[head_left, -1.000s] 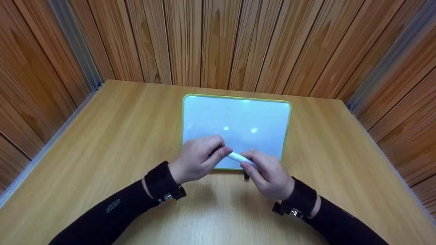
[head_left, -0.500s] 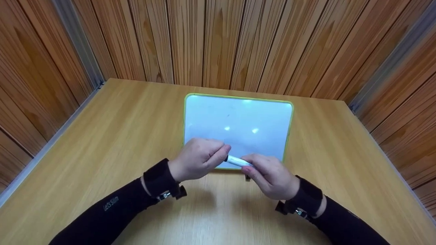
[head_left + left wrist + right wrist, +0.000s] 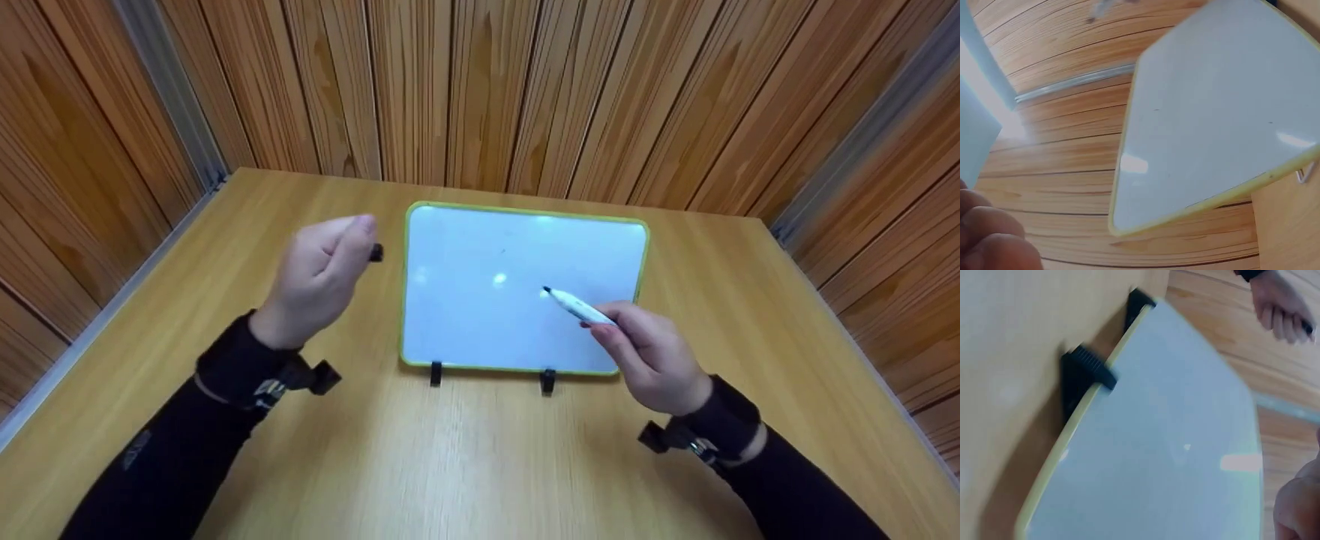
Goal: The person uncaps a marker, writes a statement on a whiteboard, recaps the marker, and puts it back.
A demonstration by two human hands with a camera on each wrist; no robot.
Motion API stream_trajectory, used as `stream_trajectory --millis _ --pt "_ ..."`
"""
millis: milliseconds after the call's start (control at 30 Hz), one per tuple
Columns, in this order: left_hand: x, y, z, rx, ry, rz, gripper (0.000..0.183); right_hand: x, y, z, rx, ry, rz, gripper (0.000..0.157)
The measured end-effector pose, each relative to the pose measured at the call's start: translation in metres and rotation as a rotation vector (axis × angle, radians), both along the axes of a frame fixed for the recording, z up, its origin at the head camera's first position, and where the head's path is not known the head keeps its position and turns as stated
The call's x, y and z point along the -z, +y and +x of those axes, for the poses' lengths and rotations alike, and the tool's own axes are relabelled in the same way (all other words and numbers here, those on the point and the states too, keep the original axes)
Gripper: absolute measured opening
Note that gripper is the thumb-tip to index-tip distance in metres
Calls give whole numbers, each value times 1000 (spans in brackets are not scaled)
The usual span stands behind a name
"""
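In the head view my right hand (image 3: 656, 356) pinches a white marker (image 3: 576, 306) whose bare black tip points up and left, in front of the whiteboard (image 3: 480, 315). Left of the board, my raised left hand (image 3: 319, 277) has its fingers curled round a black marker cap (image 3: 376, 253), of which just the end pokes out. The same cap (image 3: 1307, 327) shows at the fist in the right wrist view. Only some fingers (image 3: 999, 247) of the left hand appear at the corner of the left wrist view.
The whiteboard has a yellow-green frame and leans on two black stand feet (image 3: 548, 381) on the wooden table (image 3: 480, 465). Wood-panelled walls (image 3: 480, 90) enclose the table at the back and sides. Faint small marks dot the board.
Both hands were together at the marker before the board. The cap has come off; the left hand has moved up and left with it, the right hand rightward with the marker.
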State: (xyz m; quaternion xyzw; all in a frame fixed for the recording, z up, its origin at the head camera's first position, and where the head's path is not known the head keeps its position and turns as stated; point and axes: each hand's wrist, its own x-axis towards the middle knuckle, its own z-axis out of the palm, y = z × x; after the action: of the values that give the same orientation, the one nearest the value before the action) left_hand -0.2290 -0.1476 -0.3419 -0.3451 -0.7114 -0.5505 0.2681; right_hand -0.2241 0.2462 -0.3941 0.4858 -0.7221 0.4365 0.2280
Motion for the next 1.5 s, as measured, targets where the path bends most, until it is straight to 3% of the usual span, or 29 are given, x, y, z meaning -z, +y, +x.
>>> stream_trajectory --millis 100,200,367,567,700,900,1333,1500 --pt "6 -4 -2 -1 -104 -162 50 0 -8 -2 -24 18 22 23" --pt "19 -9 -10 -70 -209 -270 48 4 -15 -1 -43 51 5 25" --pt "30 -29 -24 -198 -382 -372 43 7 -19 1 -20 36 -19 28" --pt "40 -49 -34 -234 -511 -491 36 8 -22 -1 -52 67 -12 16" --pt "49 -57 -40 -239 -526 -540 30 8 -26 -3 -58 82 -21 18" --pt "58 -63 -46 -269 -487 -663 18 7 -33 -4 -69 85 -21 16" --pt "74 -78 -59 -347 -539 -822 20 4 -48 -2 -85 63 18 18" --pt "81 -82 -61 -377 -518 -879 19 4 -54 -1 -94 29 29 21"
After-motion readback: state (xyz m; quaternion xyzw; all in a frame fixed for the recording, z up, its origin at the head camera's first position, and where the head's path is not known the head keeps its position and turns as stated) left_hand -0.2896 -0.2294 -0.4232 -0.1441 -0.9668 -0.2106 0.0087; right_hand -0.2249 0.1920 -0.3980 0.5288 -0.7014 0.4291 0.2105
